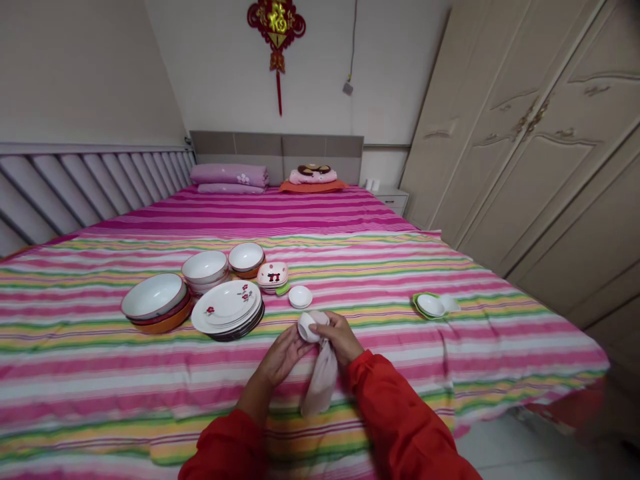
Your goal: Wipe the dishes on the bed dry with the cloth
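Observation:
A small white cup or bowl [307, 328] is held up over the bed between both my hands. My left hand [284, 353] supports it from the left, fingers curled against its side. With my right hand [341, 337] I grip a pale cloth [320, 383] pressed to the bowl, thumb near its rim; the rest of the cloth hangs down. Just beyond lies a small white dish [301, 297]. Left of my hands is a stack of plates [227, 307], the top one white with red flowers. Beside it sit square patterned bowls [273, 275] with a green piece at their edge.
Stacks of round bowls stand at the left [155, 298], behind the plates [205, 267] and farther back [246, 257]. On the right lie small white and green dishes [431, 305]. A striped sheet [390, 380] covers the bed; a wardrobe [530, 133] stands right.

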### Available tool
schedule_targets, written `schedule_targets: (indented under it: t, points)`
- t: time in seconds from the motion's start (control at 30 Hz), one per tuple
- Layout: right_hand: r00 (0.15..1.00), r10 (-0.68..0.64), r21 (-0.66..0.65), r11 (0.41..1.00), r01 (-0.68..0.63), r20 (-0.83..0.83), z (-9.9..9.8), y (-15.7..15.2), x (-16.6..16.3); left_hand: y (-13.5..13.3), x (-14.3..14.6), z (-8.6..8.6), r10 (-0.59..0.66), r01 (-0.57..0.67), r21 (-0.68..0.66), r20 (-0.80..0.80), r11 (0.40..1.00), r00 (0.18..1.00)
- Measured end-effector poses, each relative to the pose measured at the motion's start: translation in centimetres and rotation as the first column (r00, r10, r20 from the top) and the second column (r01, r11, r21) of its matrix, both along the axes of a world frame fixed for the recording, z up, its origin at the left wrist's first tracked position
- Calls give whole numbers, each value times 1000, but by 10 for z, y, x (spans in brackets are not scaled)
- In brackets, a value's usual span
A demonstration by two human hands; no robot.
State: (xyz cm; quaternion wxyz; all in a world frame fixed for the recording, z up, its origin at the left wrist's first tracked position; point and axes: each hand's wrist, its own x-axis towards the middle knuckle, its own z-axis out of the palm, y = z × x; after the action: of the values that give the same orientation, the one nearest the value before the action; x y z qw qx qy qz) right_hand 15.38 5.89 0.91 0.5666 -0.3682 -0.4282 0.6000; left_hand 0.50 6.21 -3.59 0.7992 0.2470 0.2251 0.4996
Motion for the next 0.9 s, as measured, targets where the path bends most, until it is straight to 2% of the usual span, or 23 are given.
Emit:
schedule_targets:
  t: [0.13,0.27,0.37,0.43,0.47,0.53,0.63,0.77,0.9]
  points:
    - [990,-43,-109,994,28,-137,-6,3,2,-1,0,1,20,-20,5,-34,1000,999]
    - [958,-257,-151,959,238,-124,-11,9,6,-1,0,0,62,-62,6,-38,998,997]
    - [904,-427,-58,903,425,-29,-14,11,9,-1,0,-1,101,-101,-5,-35,995,994]
    - [873,-474,126,879,461,114,-15,9,9,-1,1,-1,109,-109,-11,-29,994,994]
    - [857,-472,240,874,424,206,-14,7,7,-1,1,-1,101,-102,-11,-25,995,995]
    - [809,-444,432,861,268,385,-13,3,1,-1,2,0,83,-83,-12,-18,996,996]
    - [685,-468,595,801,63,558,-10,-4,-11,0,3,-2,64,-65,-15,-33,998,997]
    - [529,-536,689,712,-135,658,-12,-12,-26,2,2,-12,97,-96,12,-41,995,994]
    - [407,-554,678,676,-288,726,-19,-22,-33,5,0,-22,144,-146,-34,-45,989,989]
